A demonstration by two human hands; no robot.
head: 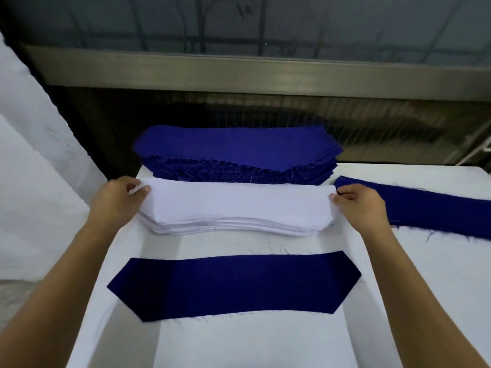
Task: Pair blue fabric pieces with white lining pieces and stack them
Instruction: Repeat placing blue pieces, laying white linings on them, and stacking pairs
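A single blue fabric piece (233, 285) with angled ends lies flat on the white table near me. Behind it sits a stack of white lining pieces (239, 208). My left hand (119, 197) pinches the left end of the top white lining piece, and my right hand (358, 205) pinches its right end. Farther back stands a thick stack of blue fabric pieces (236, 152). Another pile of blue pieces (435, 208) lies to the right of my right hand.
The white table (425, 274) ends at the left beside white cloth (32, 181). A dark wall and a metal window ledge (265, 73) run behind the table.
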